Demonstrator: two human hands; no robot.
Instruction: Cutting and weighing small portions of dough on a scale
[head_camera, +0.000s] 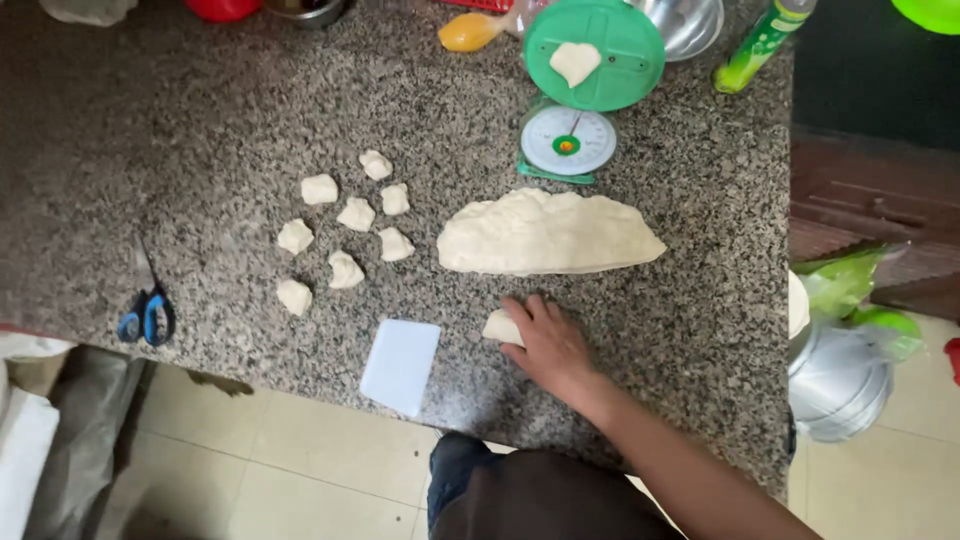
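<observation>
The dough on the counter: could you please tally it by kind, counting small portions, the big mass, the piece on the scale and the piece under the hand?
Small dough portions lying loose on the granite counter: 9
Large dough mass: 1
Dough piece on the green scale: 1
Dough piece under the right hand, showing at: 1
Total: 12

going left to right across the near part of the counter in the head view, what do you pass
blue-handled scissors → small dough pieces → white plastic scraper → dough lump under the right hand
</observation>
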